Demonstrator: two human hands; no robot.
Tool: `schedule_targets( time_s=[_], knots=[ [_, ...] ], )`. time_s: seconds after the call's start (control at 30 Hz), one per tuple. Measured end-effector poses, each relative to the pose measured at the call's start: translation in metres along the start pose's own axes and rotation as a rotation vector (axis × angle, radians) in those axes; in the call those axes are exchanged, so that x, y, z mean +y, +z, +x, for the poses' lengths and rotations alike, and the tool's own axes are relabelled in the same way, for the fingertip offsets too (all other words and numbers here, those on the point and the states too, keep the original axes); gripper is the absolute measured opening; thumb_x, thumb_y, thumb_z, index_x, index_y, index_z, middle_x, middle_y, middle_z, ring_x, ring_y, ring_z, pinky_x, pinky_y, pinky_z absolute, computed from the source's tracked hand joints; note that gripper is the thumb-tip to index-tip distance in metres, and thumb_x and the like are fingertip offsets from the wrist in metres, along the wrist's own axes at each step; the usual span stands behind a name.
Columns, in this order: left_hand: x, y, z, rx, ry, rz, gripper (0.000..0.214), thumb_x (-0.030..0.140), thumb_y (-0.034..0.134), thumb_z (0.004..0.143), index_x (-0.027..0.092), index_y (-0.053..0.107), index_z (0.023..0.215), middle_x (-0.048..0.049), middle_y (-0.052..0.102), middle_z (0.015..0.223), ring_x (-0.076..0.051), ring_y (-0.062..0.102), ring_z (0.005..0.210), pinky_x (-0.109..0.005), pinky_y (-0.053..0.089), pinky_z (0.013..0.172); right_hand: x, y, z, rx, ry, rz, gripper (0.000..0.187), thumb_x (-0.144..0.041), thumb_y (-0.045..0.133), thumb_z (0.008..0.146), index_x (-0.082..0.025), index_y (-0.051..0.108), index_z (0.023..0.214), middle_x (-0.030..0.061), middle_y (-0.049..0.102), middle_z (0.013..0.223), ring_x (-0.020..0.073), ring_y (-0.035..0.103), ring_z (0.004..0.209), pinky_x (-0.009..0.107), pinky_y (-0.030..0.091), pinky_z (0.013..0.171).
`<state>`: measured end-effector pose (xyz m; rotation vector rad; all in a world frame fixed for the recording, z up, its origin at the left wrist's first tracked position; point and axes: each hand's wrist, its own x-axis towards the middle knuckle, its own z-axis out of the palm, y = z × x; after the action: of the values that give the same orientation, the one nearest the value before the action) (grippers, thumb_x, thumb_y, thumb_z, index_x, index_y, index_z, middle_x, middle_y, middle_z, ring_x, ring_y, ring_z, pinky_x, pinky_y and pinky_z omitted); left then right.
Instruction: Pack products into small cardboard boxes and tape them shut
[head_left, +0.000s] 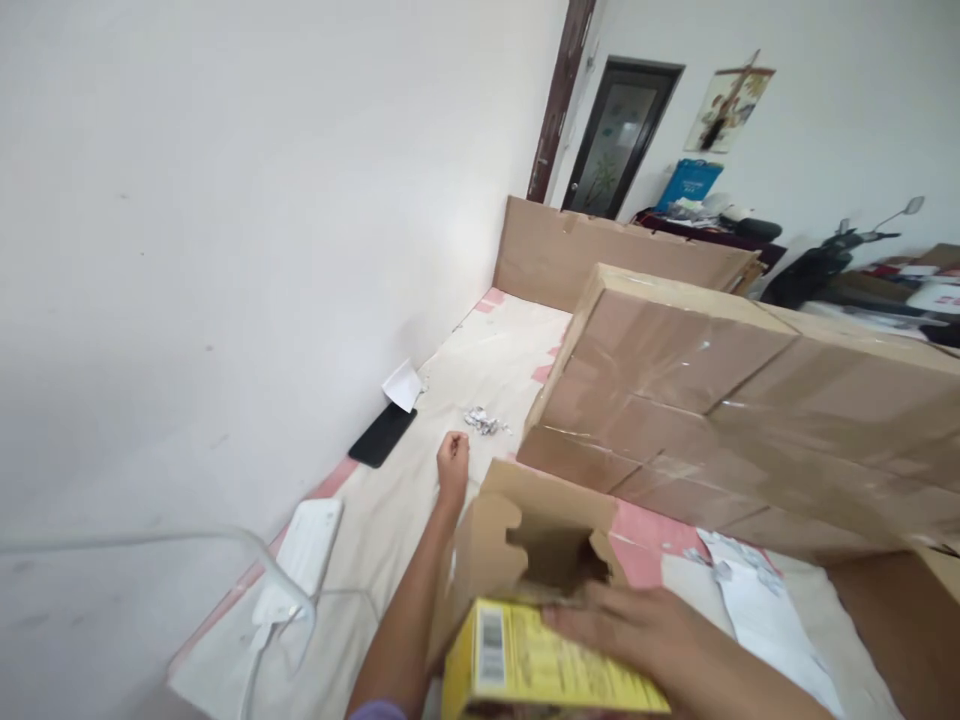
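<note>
My left hand (453, 455) is closed, fingers curled, just beside a small pile of silvery-grey bits (484, 421) on the pale covering. Whatever it may hold is hidden. Below it stands an open cardboard box (491, 535), its brown flaps raised around a dark opening. A yellow printed side of the box (525, 650), with a barcode, faces me. My right hand (615, 620), slightly blurred, lies over the top edge of this yellow side and grips it. The box's contents cannot be seen.
Along the left wall lie a white power strip (309, 550) with cables, a black phone (382, 436) and a folded white paper (403, 385). A large taped carton (675, 390) borders the right. White sheets with grey bits (765, 610) lie at lower right.
</note>
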<state>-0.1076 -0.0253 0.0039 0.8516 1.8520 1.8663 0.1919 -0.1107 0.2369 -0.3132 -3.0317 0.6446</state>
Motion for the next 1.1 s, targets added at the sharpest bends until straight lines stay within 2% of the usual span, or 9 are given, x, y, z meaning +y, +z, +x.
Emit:
schedule_targets(
  time_s=[0.13, 0.27, 0.4, 0.53, 0.67, 0.8, 0.9, 1.0, 1.1],
  knots=[
    [0.031, -0.007, -0.015, -0.01, 0.091, -0.057, 0.034, 0.047, 0.056, 0.099, 0.016, 0.062, 0.088, -0.0009, 0.06, 0.077, -0.014, 0.059, 0.071, -0.029, 0.053, 0.069, 0.009, 0.055, -0.062, 0.011, -0.052, -0.13, 0.06, -0.029, 0.057, 0.096, -0.038, 0.044, 0.154, 0.0037, 0.076, 0.113, 0.0211, 0.072, 0.09, 0.03, 0.056, 0.073],
    [0.074, -0.02, -0.054, -0.072, 0.215, -0.076, 0.035, 0.051, 0.054, 0.095, 0.02, 0.055, 0.078, -0.0001, 0.055, 0.069, -0.015, 0.054, 0.068, -0.028, 0.048, 0.067, 0.001, 0.082, -0.096, 0.133, 0.057, -0.295, 0.052, -0.032, 0.067, 0.081, -0.03, 0.063, 0.134, 0.0072, 0.071, 0.13, 0.0352, 0.06, 0.125, 0.048, 0.05, 0.099],
    [0.105, -0.046, -0.113, -0.179, 0.296, -0.061, 0.035, 0.052, 0.056, 0.095, 0.02, 0.057, 0.08, -0.0012, 0.055, 0.072, -0.016, 0.055, 0.071, -0.03, 0.048, 0.071, -0.018, 0.091, -0.111, 0.306, 0.166, -0.418, 0.045, -0.024, 0.066, 0.079, -0.029, 0.068, 0.124, 0.0039, 0.063, 0.145, 0.0397, 0.045, 0.139, 0.06, 0.033, 0.113],
    [0.124, -0.07, -0.168, -0.47, 0.303, 0.01, 0.048, 0.064, 0.056, 0.093, 0.022, 0.066, 0.114, -0.0123, 0.063, 0.113, -0.027, 0.062, 0.111, -0.04, 0.055, 0.093, -0.02, 0.117, -0.114, 0.368, 0.315, -0.419, 0.024, -0.031, 0.075, 0.073, -0.025, 0.073, 0.096, 0.0041, 0.047, 0.16, 0.0463, 0.033, 0.147, 0.067, 0.029, 0.114],
    [0.134, -0.077, -0.201, -0.705, 0.179, 0.172, 0.06, 0.061, 0.056, 0.095, 0.033, 0.049, 0.148, -0.0128, 0.034, 0.159, -0.033, 0.038, 0.148, -0.05, 0.047, 0.113, -0.017, 0.139, -0.108, 0.409, 0.506, -0.394, 0.017, -0.027, 0.081, 0.072, -0.022, 0.073, 0.086, 0.0093, 0.044, 0.161, 0.0501, 0.031, 0.148, 0.073, 0.03, 0.113],
    [0.137, -0.077, -0.203, -0.659, 0.151, 0.167, 0.048, 0.047, 0.05, 0.101, 0.036, 0.051, 0.148, -0.0078, 0.026, 0.166, -0.032, 0.037, 0.151, -0.05, 0.048, 0.114, -0.027, 0.141, -0.11, 0.569, 0.561, -0.371, 0.024, -0.027, 0.076, 0.082, -0.024, 0.074, 0.106, 0.0113, 0.049, 0.157, 0.0506, 0.027, 0.149, 0.076, 0.03, 0.112],
    [0.142, -0.077, -0.192, -0.701, 0.226, 0.193, 0.042, 0.04, 0.045, 0.103, 0.036, 0.061, 0.141, -0.0053, 0.028, 0.167, -0.032, 0.035, 0.152, -0.052, 0.043, 0.119, -0.04, 0.144, -0.117, 0.669, 0.383, -0.37, 0.045, -0.021, 0.069, 0.087, -0.028, 0.065, 0.131, 0.01, 0.054, 0.152, 0.0446, 0.027, 0.15, 0.068, 0.032, 0.114],
    [0.149, -0.076, -0.181, -0.798, 0.273, 0.317, 0.04, 0.039, 0.044, 0.103, 0.033, 0.066, 0.135, -0.0042, 0.024, 0.168, -0.034, 0.027, 0.156, -0.057, 0.029, 0.126, -0.044, 0.153, -0.112, 0.582, 0.231, -0.338, 0.053, -0.029, 0.066, 0.09, -0.027, 0.057, 0.143, 0.009, 0.056, 0.15, 0.037, 0.04, 0.144, 0.055, 0.041, 0.113],
    [0.156, -0.072, -0.179, -0.879, 0.254, 0.449, 0.045, 0.039, 0.056, 0.098, 0.033, 0.06, 0.142, -0.0046, 0.011, 0.171, -0.038, 0.019, 0.158, -0.059, 0.032, 0.124, -0.033, 0.155, -0.095, 0.405, 0.439, -0.273, 0.054, -0.025, 0.064, 0.09, -0.018, 0.057, 0.143, 0.0189, 0.064, 0.137, 0.04, 0.057, 0.125, 0.057, 0.048, 0.102]
  ],
)
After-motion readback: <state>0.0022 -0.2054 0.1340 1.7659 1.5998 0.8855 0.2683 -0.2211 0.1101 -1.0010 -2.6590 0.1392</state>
